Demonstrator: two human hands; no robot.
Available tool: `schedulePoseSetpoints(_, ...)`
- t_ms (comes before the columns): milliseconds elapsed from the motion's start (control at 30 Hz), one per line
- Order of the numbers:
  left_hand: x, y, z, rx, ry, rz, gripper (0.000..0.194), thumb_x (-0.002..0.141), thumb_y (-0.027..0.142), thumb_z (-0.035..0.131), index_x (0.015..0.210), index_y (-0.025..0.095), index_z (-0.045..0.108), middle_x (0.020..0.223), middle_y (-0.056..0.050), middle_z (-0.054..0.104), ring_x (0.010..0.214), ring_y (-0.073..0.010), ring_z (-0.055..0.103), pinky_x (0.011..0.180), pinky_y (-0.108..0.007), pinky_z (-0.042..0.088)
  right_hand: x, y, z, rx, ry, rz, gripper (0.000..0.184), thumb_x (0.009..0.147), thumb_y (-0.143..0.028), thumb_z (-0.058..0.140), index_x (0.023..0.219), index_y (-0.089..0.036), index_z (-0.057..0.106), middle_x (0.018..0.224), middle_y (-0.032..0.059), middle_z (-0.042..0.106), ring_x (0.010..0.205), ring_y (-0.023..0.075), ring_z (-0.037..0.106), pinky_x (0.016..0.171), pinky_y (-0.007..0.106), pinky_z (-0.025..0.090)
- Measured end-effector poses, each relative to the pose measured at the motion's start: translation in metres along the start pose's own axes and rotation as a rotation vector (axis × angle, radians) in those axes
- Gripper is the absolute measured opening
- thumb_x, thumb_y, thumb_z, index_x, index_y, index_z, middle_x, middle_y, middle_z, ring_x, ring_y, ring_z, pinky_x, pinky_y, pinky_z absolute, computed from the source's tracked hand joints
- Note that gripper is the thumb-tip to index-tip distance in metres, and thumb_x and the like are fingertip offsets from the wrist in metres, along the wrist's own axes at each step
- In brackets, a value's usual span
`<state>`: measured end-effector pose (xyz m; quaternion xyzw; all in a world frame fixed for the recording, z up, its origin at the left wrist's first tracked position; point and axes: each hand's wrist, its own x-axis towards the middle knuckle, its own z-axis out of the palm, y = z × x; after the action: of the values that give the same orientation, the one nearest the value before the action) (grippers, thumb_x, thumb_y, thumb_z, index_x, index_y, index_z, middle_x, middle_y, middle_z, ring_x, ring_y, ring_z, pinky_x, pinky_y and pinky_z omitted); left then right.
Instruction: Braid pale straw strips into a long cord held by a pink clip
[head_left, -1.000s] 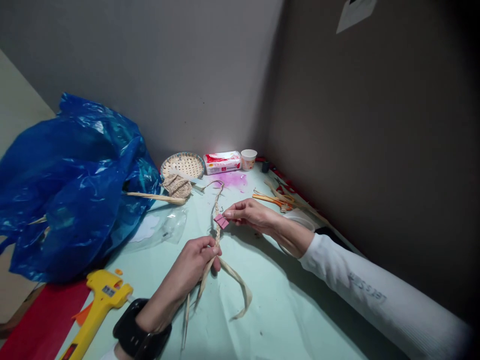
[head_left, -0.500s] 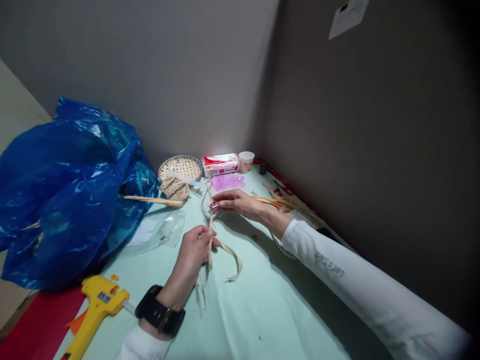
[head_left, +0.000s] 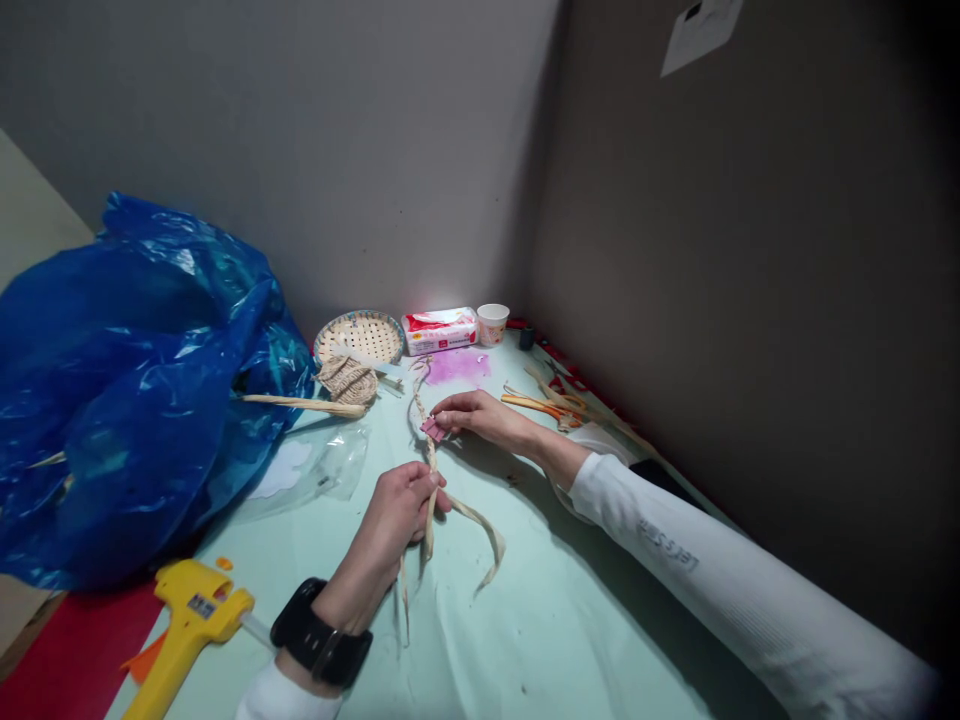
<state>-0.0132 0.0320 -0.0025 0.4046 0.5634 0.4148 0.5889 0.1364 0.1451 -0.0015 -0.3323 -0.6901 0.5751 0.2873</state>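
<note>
My left hand (head_left: 409, 500) is closed around a braid (head_left: 431, 457) of pale, flat plant-fibre strips, just below its plaited part. Loose ends (head_left: 484, 530) of the strips hang from under its fingers, one curling to the right. Farther up the braid is a small pink clip (head_left: 433, 429), which my right hand (head_left: 476, 415) pinches between thumb and fingertips. Beyond the clip the thin plaited length runs away to a loose end near a pink stain. Whether the clip's jaws bite on the braid is too small to tell.
On the left stands a large blue plastic bag (head_left: 150, 380), with a yellow glue gun (head_left: 184, 620) in front. A coil of cord (head_left: 348, 380), woven basket (head_left: 364, 335), tissue pack (head_left: 440, 330) and paper cup (head_left: 493, 324) sit at the back. Orange-handled scissors (head_left: 544, 405) lie right.
The pink clip has turned so its flat side shows, and my right hand has shifted slightly down and right with it. My left hand and the strips have moved slightly right.
</note>
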Motion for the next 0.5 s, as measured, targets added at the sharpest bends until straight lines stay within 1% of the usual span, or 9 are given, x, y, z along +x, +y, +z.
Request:
schedulePoseSetpoints(67, 0.002, -0.001, 0.002, -0.006, 0.009, 0.002, 0.02, 0.068, 0.033, 0.062, 0.065, 0.016, 0.052, 0.042, 0.005, 0.051, 0.032, -0.002, 0.02, 0.036, -0.019, 0.009, 0.004, 0.002, 0.0, -0.055, 0.031, -0.003, 0.026, 0.084, -0.025, 0.06, 0.102, -0.01, 0.07, 0.087, 0.0075, 0.072, 0.081, 0.016, 0.063, 0.074, 0.025, 0.046)
schedulePoseSetpoints(133, 0.003, -0.002, 0.002, -0.007, 0.024, 0.008, 0.02, 0.068, 0.033, 0.062, 0.065, 0.016, 0.052, 0.045, 0.004, 0.053, 0.032, -0.0018, 0.021, 0.035, -0.019, 0.009, 0.007, 0.006, -0.001, -0.115, 0.051, -0.002, 0.027, 0.084, -0.024, 0.058, 0.104, -0.01, 0.07, 0.085, 0.0066, 0.072, 0.076, 0.0149, 0.062, 0.071, 0.025, 0.045)
schedulePoseSetpoints(300, 0.003, -0.002, 0.002, -0.018, 0.009, 0.011, 0.02, 0.069, 0.033, 0.062, 0.068, 0.015, 0.054, 0.049, 0.002, 0.058, 0.032, -0.0011, 0.02, 0.036, -0.019, 0.01, 0.009, 0.01, 0.0, -0.286, 0.082, -0.006, 0.029, 0.083, -0.033, 0.059, 0.096, -0.011, 0.074, 0.073, 0.0035, 0.069, 0.065, 0.013, 0.055, 0.062, 0.023, 0.04)
schedulePoseSetpoints(400, 0.002, -0.002, 0.002, -0.034, -0.004, 0.014, 0.021, 0.069, 0.034, 0.062, 0.07, 0.015, 0.054, 0.053, 0.001, 0.06, 0.033, -0.0012, 0.021, 0.036, -0.019, 0.011, 0.006, 0.004, 0.005, -0.388, 0.134, -0.025, 0.03, 0.083, -0.036, 0.058, 0.087, -0.012, 0.074, 0.073, 0.0029, 0.068, 0.065, 0.0131, 0.053, 0.061, 0.023, 0.036)
schedulePoseSetpoints(500, 0.003, -0.003, 0.002, -0.042, -0.013, 0.012, 0.021, 0.069, 0.035, 0.062, 0.072, 0.015, 0.055, 0.055, 0.001, 0.061, 0.033, -0.0011, 0.02, 0.037, -0.019, 0.01, 0.003, -0.005, 0.009, -0.469, 0.167, -0.04, 0.029, 0.085, -0.035, 0.054, 0.087, -0.014, 0.074, 0.078, 0.0029, 0.07, 0.069, 0.014, 0.055, 0.063, 0.023, 0.036)
